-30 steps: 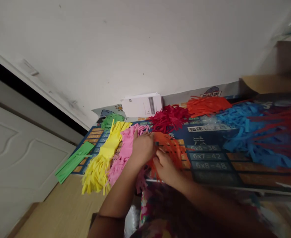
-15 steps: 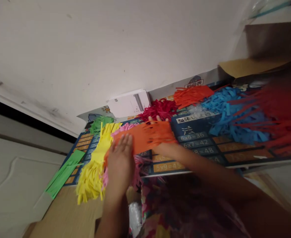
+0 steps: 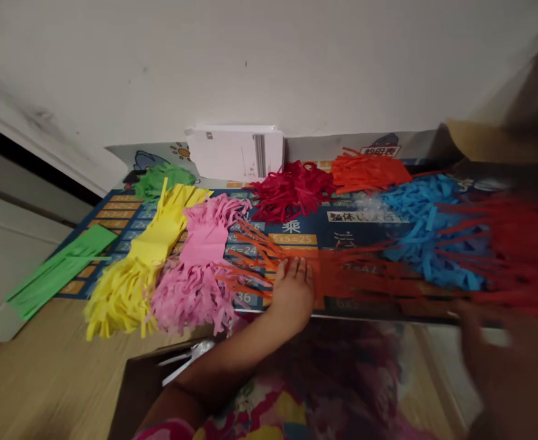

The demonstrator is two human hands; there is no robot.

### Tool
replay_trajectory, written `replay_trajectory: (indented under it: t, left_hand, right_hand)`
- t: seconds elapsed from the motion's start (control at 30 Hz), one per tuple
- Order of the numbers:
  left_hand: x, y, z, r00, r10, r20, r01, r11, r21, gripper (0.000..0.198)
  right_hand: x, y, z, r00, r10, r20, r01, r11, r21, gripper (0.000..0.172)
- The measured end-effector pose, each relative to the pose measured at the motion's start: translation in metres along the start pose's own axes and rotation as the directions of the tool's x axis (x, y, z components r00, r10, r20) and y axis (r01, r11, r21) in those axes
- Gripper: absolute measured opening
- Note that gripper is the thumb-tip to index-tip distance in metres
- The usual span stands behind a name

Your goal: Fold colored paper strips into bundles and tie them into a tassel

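An orange fringed paper [image 3: 324,269] lies spread sideways on the printed table mat [image 3: 369,305], its cut strips fanning left and right; its right strips are blurred. My left hand [image 3: 294,296] rests on the middle of this paper, fingers lying flat over it. Low at the right, my right hand [image 3: 509,360] is smeared by motion, beside the table's front edge and below a red fringed paper [image 3: 525,250]. A pink fringed paper [image 3: 204,241] lies left of my left hand, and a yellow one [image 3: 147,244] lies beyond it.
Along the back lie green fringe [image 3: 165,180], crimson fringe [image 3: 294,189], orange-red fringe [image 3: 369,172] and blue fringe [image 3: 433,226]. A white card stack [image 3: 236,153] leans against the wall. A green strip-cut paper [image 3: 62,269] overhangs the left edge. Brown paper [image 3: 483,139] stands at right.
The orange paper has moved right, off the pink one, and its strips are spread out. My left hand has shifted right with it. My right hand has left the paper for the lower right.
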State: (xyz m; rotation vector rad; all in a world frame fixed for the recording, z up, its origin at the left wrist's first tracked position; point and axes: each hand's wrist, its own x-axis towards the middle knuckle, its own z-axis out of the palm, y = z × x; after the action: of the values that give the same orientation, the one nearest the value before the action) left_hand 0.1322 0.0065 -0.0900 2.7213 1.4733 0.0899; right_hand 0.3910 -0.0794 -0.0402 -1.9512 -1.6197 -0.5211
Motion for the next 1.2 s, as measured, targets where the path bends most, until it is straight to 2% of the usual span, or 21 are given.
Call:
replay_trajectory:
  t: [0.03,0.07,0.1,0.13,0.2,0.23,0.3,0.37,0.47,0.6,0.7,0.77,0.97,1.2]
  left_hand:
    - [0.000,0.000,-0.002,1.000,0.002,-0.001,-0.002,1.000,0.008,0.043]
    - [0.000,-0.001,-0.004,1.000,0.007,-0.002,-0.007,1.000,0.015,0.043]
    - [-0.001,-0.002,-0.006,1.000,0.014,-0.006,-0.014,1.000,0.018,0.042]
    - [-0.002,-0.006,-0.008,1.000,0.027,-0.011,-0.027,1.000,0.012,0.041]
    - [-0.007,-0.019,-0.011,0.998,0.064,-0.022,-0.065,0.997,-0.040,0.037]
    - [-0.010,-0.028,-0.013,0.997,0.074,-0.027,-0.077,0.993,-0.088,0.036]
    - [-0.017,-0.047,-0.017,0.997,0.063,-0.038,-0.070,0.975,-0.210,0.034]
    - [-0.021,-0.063,-0.022,0.999,0.004,-0.046,-0.019,0.945,-0.325,0.032]
    - [-0.015,-0.072,-0.029,0.992,-0.122,-0.025,0.099,0.895,-0.435,0.029]
    - [0.006,-0.066,-0.036,0.965,-0.259,0.047,0.253,0.863,-0.438,0.028]
    - [0.020,-0.062,-0.036,0.957,-0.284,0.062,0.284,0.869,-0.404,0.010]
    - [0.025,-0.062,-0.033,0.956,-0.285,0.064,0.287,0.877,-0.386,0.011]
    - [0.034,-0.063,-0.022,0.943,-0.331,0.020,0.320,0.891,-0.323,0.014]
    - [0.037,-0.065,-0.018,0.947,-0.321,-0.008,0.302,0.900,-0.314,0.013]
  right_hand:
    - [-0.007,-0.015,0.010,0.993,-0.088,0.082,0.081,0.993,0.089,0.018]
    - [-0.012,-0.033,0.024,0.948,-0.280,0.152,0.234,0.936,0.262,0.024]
    - [-0.014,-0.051,0.041,0.861,-0.434,0.266,0.313,0.863,0.396,0.032]
    - [-0.014,-0.066,0.058,0.797,-0.512,0.320,0.324,0.810,0.489,0.036]
    - [-0.006,-0.083,0.087,0.754,-0.523,0.397,0.225,0.774,0.592,0.033]
    - [-0.001,-0.083,0.097,0.756,-0.496,0.427,0.164,0.775,0.610,0.030]
    - [0.010,-0.074,0.108,0.763,-0.439,0.475,0.067,0.784,0.617,0.026]
    - [0.020,-0.063,0.109,0.760,-0.415,0.500,0.027,0.790,0.613,0.027]
    - [0.039,-0.062,0.107,0.713,-0.438,0.547,0.047,0.809,0.585,0.029]
    - [0.067,-0.079,0.111,0.630,-0.447,0.635,0.144,0.871,0.470,0.027]
    - [0.077,-0.085,0.116,0.624,-0.421,0.658,0.164,0.894,0.416,0.025]
    - [0.076,-0.084,0.121,0.634,-0.399,0.663,0.146,0.903,0.404,0.024]
    - [0.064,-0.077,0.133,0.714,-0.321,0.623,0.145,0.937,0.317,0.024]
    - [0.061,-0.076,0.136,0.717,-0.320,0.619,0.123,0.932,0.340,0.023]
